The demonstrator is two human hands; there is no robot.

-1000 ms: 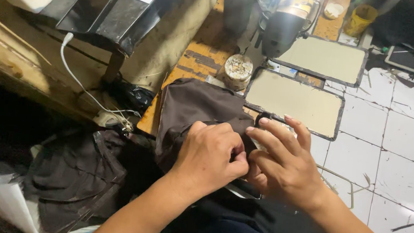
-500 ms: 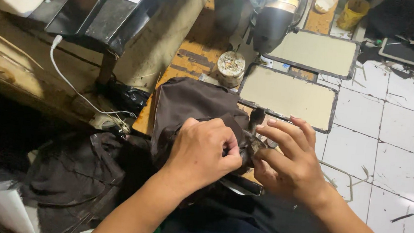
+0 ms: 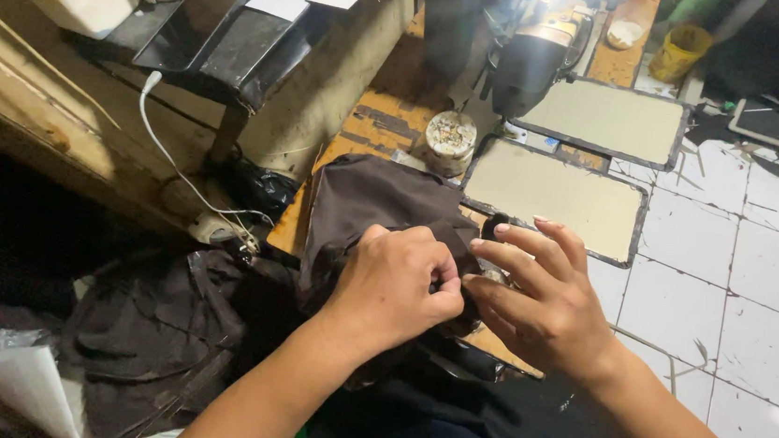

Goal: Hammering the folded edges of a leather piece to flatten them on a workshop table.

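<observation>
— Fingers of the left hand (image 3: pixel 398 285), what do they do?
— They pinch the dark brown fabric (image 3: pixel 367 208) on the wooden table (image 3: pixel 360 123). The right hand (image 3: pixel 542 303) grips its edge, other fingers spread.

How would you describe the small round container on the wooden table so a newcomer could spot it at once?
Start at the sewing machine at the top of the wooden table. Just below its head, left of the two flat beige panels, stands the small round container. It is the only pale, circular thing there, just above the dark brown fabric the hands are pinching.
</observation>
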